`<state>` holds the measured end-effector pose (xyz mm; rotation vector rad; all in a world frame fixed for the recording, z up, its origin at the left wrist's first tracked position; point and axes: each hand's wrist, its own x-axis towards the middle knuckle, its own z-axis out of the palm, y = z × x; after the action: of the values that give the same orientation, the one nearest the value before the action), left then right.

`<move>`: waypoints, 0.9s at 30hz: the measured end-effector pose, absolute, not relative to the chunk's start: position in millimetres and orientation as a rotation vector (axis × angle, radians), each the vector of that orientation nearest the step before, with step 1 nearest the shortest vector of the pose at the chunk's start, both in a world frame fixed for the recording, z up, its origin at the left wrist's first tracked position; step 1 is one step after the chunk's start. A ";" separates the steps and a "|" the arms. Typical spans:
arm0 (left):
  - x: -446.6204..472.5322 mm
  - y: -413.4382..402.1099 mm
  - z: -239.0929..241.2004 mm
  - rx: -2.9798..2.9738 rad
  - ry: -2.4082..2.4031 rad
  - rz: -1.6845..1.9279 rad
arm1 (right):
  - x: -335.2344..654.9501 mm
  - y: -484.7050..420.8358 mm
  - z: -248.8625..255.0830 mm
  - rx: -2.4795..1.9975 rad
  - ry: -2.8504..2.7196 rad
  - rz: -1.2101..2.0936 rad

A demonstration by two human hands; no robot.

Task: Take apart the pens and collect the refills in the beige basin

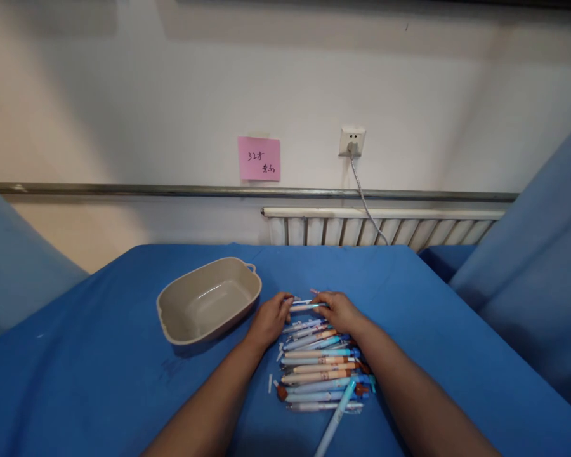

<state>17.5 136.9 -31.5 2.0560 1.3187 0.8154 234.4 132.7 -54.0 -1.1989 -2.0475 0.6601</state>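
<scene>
A light-coloured pen (pixel 302 308) lies crosswise between my hands, at the far end of a row of pens. Its left end is in the closed fingers of my left hand (pixel 269 319). The fingers of my right hand (pixel 341 312) close on its other end. Just behind it a thin white stick (pixel 302 301) shows, partly hidden by the fingers. Nearer to me several pens (pixel 318 368) in blue, orange, beige and white lie side by side. One pale blue pen with a turquoise end (pixel 337 416) rests slantwise at the near end of the row.
A beige plastic basin (pixel 209 298) stands left of my hands on the blue tablecloth (pixel 124 355). Small white bits (pixel 269 383) lie left of the pens. Behind the table are a radiator (pixel 352 228), a plugged-in cable (pixel 361 190) and a pink note (pixel 259 158). Blue curtains (pixel 537 273) hang at both sides.
</scene>
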 end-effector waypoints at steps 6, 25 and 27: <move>17.3 136.6 -32.6 2.065 1.269 0.850 | 235.2 132.7 -53.5 -1.211 -2.029 0.660; 16.2 140.3 -32.5 2.021 1.300 0.881 | 232.5 132.7 -53.5 -1.207 -2.030 0.675; 16.2 140.4 -33.6 2.026 1.271 0.907 | 232.7 132.7 -53.7 -1.205 -2.031 0.675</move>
<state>16.2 140.4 -33.6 2.0258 1.2710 0.9073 232.7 132.7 -53.7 -1.2051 -2.0314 0.6746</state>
